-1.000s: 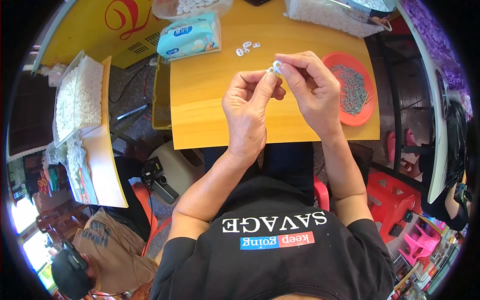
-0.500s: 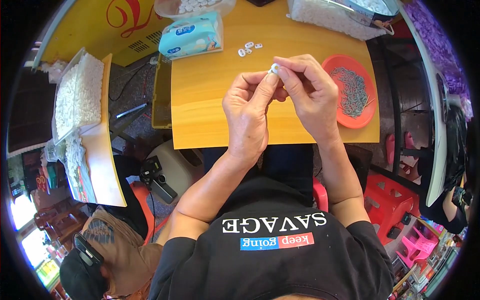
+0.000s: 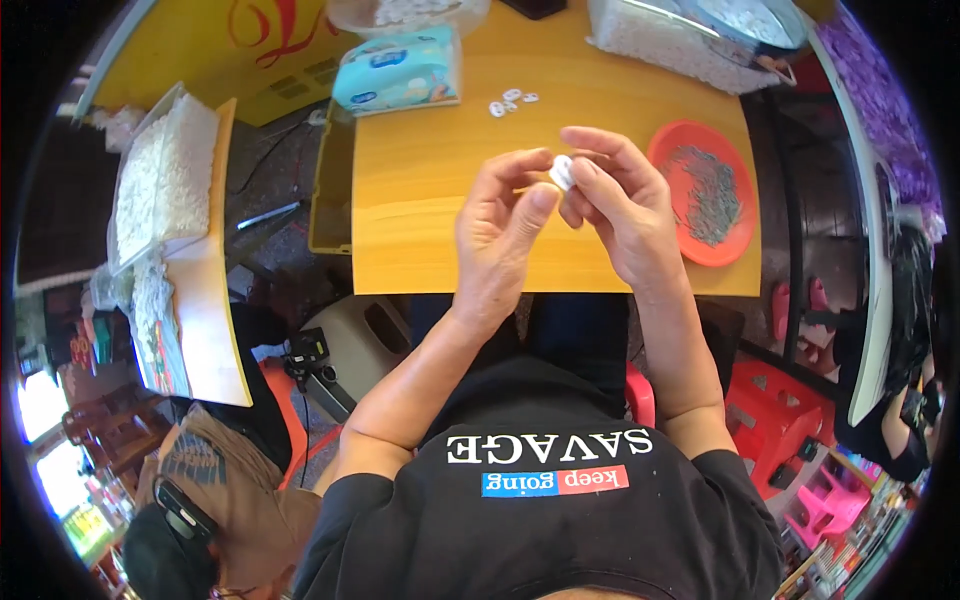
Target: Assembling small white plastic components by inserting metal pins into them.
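A small white oval plastic piece with holes [image 3: 561, 172] is pinched between the thumb and fingers of my right hand [image 3: 632, 212], above the middle of the table. Close beside it, my left hand [image 3: 492, 240] has its thumb and fingers apart, with their tips just left of the piece. Beyond my hands, several similar white pieces [image 3: 497, 109] lie loose in a small group. To the right of my right hand, an orange-red plate [image 3: 737, 157] holds a heap of small grey screws [image 3: 712, 205].
A blue tissue pack [image 3: 400, 75] stands at the far left of the wooden table [image 3: 420, 240]. Behind it sits a clear tub of white parts [image 3: 410, 14]. A large bag of white parts [image 3: 650, 45] fills the far right. Another person [image 3: 220, 480] sits at lower left.
My left fingers have let go of the white piece and spread apart. My right hand keeps the piece, now slightly lower and turned. The whole view has shifted a little.
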`<action>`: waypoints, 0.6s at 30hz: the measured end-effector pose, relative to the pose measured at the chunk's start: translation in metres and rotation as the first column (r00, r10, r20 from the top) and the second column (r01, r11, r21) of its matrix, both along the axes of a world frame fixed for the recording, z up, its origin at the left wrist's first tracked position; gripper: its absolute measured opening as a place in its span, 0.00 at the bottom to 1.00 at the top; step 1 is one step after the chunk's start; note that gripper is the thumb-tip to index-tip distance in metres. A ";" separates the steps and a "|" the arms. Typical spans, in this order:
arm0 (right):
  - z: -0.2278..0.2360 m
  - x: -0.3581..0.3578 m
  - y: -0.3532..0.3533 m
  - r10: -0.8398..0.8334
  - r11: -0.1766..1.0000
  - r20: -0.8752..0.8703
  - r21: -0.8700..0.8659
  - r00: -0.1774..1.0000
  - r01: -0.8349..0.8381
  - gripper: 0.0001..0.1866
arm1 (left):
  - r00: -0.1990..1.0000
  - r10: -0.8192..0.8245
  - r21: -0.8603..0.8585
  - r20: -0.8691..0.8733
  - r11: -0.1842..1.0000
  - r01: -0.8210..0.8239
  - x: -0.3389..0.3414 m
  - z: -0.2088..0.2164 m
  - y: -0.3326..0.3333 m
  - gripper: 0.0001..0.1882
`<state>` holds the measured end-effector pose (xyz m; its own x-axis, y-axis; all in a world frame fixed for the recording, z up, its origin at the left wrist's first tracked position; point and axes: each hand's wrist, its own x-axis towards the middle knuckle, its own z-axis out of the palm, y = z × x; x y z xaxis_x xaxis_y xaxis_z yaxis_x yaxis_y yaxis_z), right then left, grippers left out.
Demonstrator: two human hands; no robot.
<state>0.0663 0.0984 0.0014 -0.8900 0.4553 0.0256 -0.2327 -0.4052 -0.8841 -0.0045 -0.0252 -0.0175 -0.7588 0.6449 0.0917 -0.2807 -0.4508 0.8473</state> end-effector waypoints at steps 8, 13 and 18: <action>-0.009 0.008 -0.025 0.018 0.979 0.007 -0.203 1.000 -0.016 0.31 | 0.982 -0.125 0.005 -0.138 0.992 0.127 0.002 -0.009 -0.006 0.16; -0.010 0.002 -0.032 0.026 0.983 -0.019 -0.182 0.999 -0.029 0.34 | 0.991 -0.062 0.085 -0.121 0.994 0.072 0.002 -0.011 -0.008 0.14; -0.008 -0.006 -0.046 0.010 0.982 -0.052 -0.190 0.999 -0.019 0.36 | 0.988 0.021 0.093 -0.153 0.996 -0.007 -0.002 -0.013 -0.014 0.12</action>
<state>0.0605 0.0526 -0.0066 -0.8963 0.4432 -0.0149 -0.2682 -0.5685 -0.7777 -0.0063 -0.0397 -0.0303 -0.7400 0.6174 0.2667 -0.1432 -0.5321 0.8344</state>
